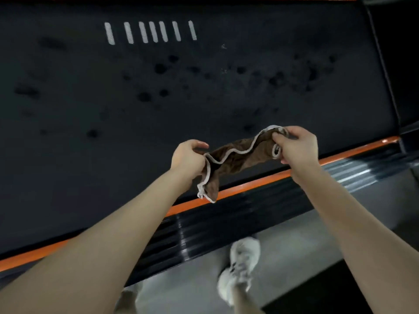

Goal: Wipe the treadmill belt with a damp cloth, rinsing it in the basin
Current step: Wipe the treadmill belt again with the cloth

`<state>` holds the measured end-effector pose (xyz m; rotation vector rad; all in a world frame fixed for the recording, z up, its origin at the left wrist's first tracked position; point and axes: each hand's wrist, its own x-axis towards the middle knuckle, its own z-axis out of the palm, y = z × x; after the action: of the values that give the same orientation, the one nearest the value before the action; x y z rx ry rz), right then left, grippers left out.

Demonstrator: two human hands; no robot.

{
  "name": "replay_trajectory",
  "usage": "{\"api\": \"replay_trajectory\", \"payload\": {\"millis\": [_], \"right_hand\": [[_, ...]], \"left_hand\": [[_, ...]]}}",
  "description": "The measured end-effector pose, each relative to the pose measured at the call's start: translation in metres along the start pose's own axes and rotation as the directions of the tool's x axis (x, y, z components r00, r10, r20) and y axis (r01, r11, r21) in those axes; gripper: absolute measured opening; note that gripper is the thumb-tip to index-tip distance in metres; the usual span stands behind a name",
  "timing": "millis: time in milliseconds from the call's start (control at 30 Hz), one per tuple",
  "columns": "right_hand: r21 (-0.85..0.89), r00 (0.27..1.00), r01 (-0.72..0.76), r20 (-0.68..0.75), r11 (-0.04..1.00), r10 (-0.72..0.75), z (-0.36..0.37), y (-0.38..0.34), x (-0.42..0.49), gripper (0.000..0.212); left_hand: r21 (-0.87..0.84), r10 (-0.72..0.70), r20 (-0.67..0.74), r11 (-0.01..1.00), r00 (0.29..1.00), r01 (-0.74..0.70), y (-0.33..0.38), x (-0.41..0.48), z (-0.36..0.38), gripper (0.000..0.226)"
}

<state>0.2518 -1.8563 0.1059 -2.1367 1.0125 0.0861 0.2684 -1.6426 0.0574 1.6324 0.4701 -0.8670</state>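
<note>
A brown cloth (238, 156) with a white hem hangs stretched between both hands above the near edge of the treadmill belt. My left hand (187, 158) pinches its left end, and a loose corner dangles below that hand. My right hand (297, 146) grips its right end. The black treadmill belt (158, 109) fills the upper view and carries many dark wet spots and a row of white stripes (150, 32). No basin is in view.
An orange strip (249, 184) borders the belt's near edge, with a black ribbed side rail (226, 223) beside it. A white shoe (242, 266) stands on the grey floor (294, 245) below. A dark frame part (405, 87) rises at the right.
</note>
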Motion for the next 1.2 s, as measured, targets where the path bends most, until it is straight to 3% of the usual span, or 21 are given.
{"api": "replay_trajectory", "payload": {"millis": [167,233,300,333,400,467,533,633,733,833,933,1200], "right_hand": [[-0.319,0.965,0.167,-0.139,0.933,-0.220,-0.044,0.032,0.111,0.010],[-0.448,0.889,0.295,-0.196,0.844,-0.415,-0.059,0.041,0.140,0.016],[-0.471,0.755,0.452,-0.250,0.757,-0.606,-0.060,0.048,0.157,0.020],[-0.473,0.700,0.539,-0.210,0.697,-0.683,-0.055,0.052,0.161,0.020],[-0.514,0.632,0.671,0.021,0.533,-0.775,-0.034,0.066,0.166,0.027],[-0.576,0.579,0.725,0.211,0.378,-0.788,-0.016,0.081,0.171,0.037],[-0.633,0.582,0.709,0.273,0.312,-0.766,-0.004,0.097,0.186,0.042],[-0.602,0.589,0.757,0.460,0.254,-0.664,0.012,0.123,0.209,0.061],[-0.566,0.553,0.788,0.476,0.243,-0.684,0.027,0.143,0.216,0.062],[-0.530,0.505,0.807,0.390,0.261,-0.770,0.031,0.149,0.219,0.055],[-0.514,0.473,0.819,0.353,0.255,-0.807,0.032,0.151,0.221,0.051],[-0.521,0.489,0.812,0.363,0.263,-0.793,0.033,0.152,0.219,0.050]], "left_hand": [[-0.056,0.020,-0.123,0.998,0.992,-0.028,0.020,0.058,0.062,0.053],[-0.078,0.042,-0.214,0.995,0.976,-0.059,0.027,0.077,0.077,0.052],[-0.102,0.066,-0.303,0.990,0.951,-0.101,0.031,0.093,0.090,0.046],[-0.104,0.085,-0.349,0.986,0.933,-0.129,0.032,0.099,0.096,0.044],[-0.047,0.141,-0.428,0.983,0.893,-0.178,0.034,0.108,0.105,0.043],[0.104,0.225,-0.467,0.974,0.855,-0.200,0.030,0.112,0.114,0.042],[0.308,0.357,-0.472,0.924,0.807,-0.228,0.025,0.116,0.125,0.039],[0.648,0.628,-0.339,0.695,0.700,-0.310,0.010,0.133,0.144,0.034],[0.855,0.693,-0.204,0.470,0.691,-0.219,-0.014,0.157,0.163,0.039],[0.915,0.711,-0.177,0.374,0.681,-0.153,-0.029,0.166,0.175,0.049],[0.929,0.742,-0.177,0.343,0.646,-0.139,-0.032,0.168,0.177,0.050],[0.938,0.762,-0.177,0.322,0.623,-0.127,-0.033,0.169,0.178,0.050]]}}
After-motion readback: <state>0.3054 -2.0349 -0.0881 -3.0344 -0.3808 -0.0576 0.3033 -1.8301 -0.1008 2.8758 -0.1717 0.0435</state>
